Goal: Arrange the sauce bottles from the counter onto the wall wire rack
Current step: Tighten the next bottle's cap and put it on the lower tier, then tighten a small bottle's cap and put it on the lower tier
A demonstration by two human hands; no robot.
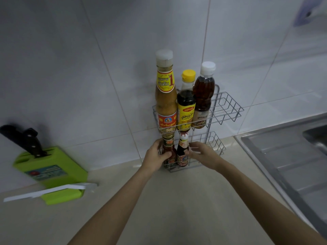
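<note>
A two-tier wire rack (228, 110) hangs on the tiled wall. Its upper basket holds three upright bottles: a tall tan sauce bottle (166, 96) with a white cap, a dark bottle with a yellow cap (186, 106), and an amber bottle with a white cap (202, 96). Two small bottles stand in the lower basket (216, 147): a red chili sauce bottle (170, 152) and a dark sauce bottle (182, 154). My left hand (156, 156) grips the red chili bottle. My right hand (201, 152) touches the dark bottle's right side with fingers spread.
A green knife block (51, 167) with black-handled knives stands at the left, a white knife (47, 190) lying in front of it. A steel sink drainboard (286, 161) fills the right side. The beige counter (168, 200) runs below the rack.
</note>
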